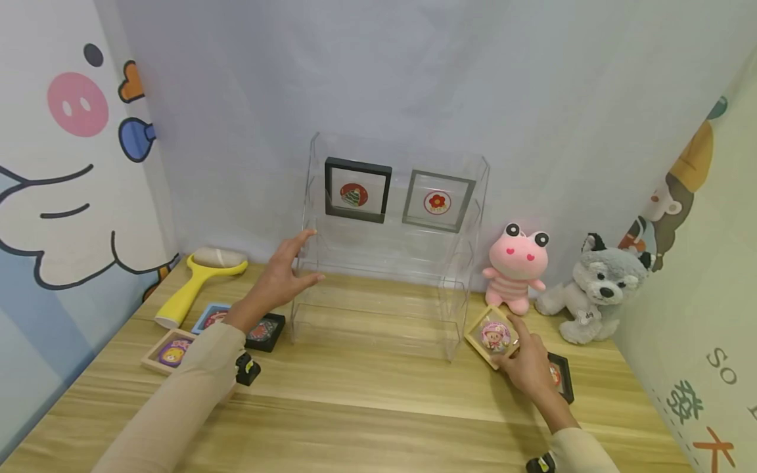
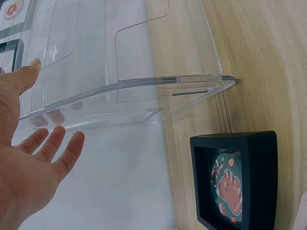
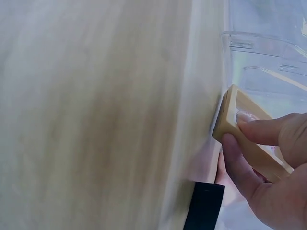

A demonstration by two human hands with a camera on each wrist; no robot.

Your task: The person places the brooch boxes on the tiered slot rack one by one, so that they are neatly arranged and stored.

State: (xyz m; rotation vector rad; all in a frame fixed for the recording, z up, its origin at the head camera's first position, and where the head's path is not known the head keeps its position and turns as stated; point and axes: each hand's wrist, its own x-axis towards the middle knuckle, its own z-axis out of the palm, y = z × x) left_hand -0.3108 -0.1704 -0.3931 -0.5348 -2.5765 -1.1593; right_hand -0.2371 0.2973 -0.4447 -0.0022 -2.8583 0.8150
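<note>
A clear acrylic tiered rack (image 1: 378, 332) stands on the wooden table. Two square frames rest on its upper tier: a black frame (image 1: 357, 220) with a tree badge and a grey frame (image 1: 439, 226) with a red flower badge. My left hand (image 1: 280, 276) is at the rack's left side, thumb and fingers spread on either side of the clear panel (image 2: 144, 82); contact is hard to tell. At the rack's right, my right hand (image 1: 528, 361) pinches a light wooden frame (image 3: 256, 152) holding a pink character badge, tilted cornerwise, between thumb and fingers.
Left of the rack lie a black frame (image 2: 261, 182), a blue frame (image 1: 208, 314), a wooden frame (image 1: 155, 358) and a yellow-handled roller (image 1: 186, 295). On the right are another black frame (image 1: 566, 378), a pink frog plush (image 1: 513, 263) and a grey dog plush (image 1: 609, 282).
</note>
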